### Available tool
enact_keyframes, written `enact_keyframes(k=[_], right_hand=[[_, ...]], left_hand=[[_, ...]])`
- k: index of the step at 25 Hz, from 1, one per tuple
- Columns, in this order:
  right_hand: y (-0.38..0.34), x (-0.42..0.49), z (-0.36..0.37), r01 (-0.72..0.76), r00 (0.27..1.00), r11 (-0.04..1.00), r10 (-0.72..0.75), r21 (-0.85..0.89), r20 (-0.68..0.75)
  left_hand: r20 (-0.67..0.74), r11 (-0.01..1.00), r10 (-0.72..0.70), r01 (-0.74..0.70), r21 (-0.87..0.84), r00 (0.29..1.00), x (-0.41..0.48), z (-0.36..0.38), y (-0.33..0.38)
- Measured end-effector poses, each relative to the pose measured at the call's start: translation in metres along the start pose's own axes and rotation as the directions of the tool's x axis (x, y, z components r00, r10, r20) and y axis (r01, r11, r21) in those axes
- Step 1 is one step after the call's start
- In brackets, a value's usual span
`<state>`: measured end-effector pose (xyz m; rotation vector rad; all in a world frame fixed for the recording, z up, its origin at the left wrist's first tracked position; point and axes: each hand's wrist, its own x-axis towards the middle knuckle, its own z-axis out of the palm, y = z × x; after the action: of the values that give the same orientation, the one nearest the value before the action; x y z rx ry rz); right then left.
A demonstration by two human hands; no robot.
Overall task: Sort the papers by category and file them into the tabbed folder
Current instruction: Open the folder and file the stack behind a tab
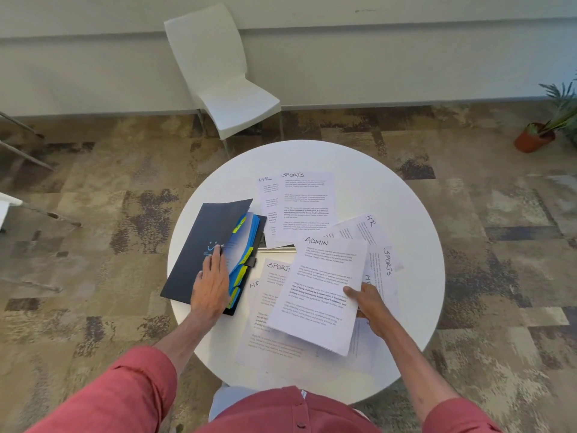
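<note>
Now the left hand (212,284) lies flat, fingers straight, on the tabbed folder's (192,254) dark cover. Just right of the folder, the right hand (371,305) pinches the ADMIN sheet (318,295) over loose HR and SPORTS papers (307,204) on the round table (393,195).

The round table (406,198) has a smooth white top with a dull sheen. The papers (315,295) on it are thin, matt white sheets. The folder (193,254) at centre left has a dark matt cover, card or plastic; its dividers (254,226) look like smooth blue plastic. The chair (237,101) at the top is smooth white plastic on metal legs. The carpet (93,182) is rough and mottled. The pot (530,142) at right looks like matt clay. The sleeve (131,392) is red cloth.
</note>
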<state>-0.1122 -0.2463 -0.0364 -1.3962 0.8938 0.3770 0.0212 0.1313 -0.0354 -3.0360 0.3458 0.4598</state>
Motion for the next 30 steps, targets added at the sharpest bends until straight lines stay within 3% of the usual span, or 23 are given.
enact_keyframes(k=[10, 17, 21, 26, 30], right_hand=[[-0.002, 0.005, -0.001, -0.004, 1.000, 1.000, 0.004, -0.002, 0.014], [-0.025, 0.005, 0.019, 0.043, 0.984, 0.998, -0.052, 0.056, 0.173], [-0.044, 0.016, 0.040, 0.047, 0.969, 0.999, -0.052, 0.023, 0.243], [-0.071, 0.027, 0.077, 0.045, 0.970, 0.985, -0.004, -0.164, 0.242], [-0.084, 0.039, 0.111, 0.041, 0.981, 0.977, 0.001, -0.212, 0.193]], left_hand=[[0.051, 0.985, 0.170, -0.169, -0.022, 0.984, -0.011, -0.004, -0.001], [0.053, 0.991, 0.133, -0.132, -0.022, 0.990, -0.011, -0.007, -0.005], [0.040, 0.981, 0.143, -0.136, -0.141, 0.989, -0.016, -0.005, -0.004], [0.034, 0.932, 0.189, -0.168, -0.320, 0.981, -0.028, -0.005, -0.001], [0.033, 0.911, 0.184, -0.158, -0.382, 0.982, -0.025, -0.008, -0.002]])
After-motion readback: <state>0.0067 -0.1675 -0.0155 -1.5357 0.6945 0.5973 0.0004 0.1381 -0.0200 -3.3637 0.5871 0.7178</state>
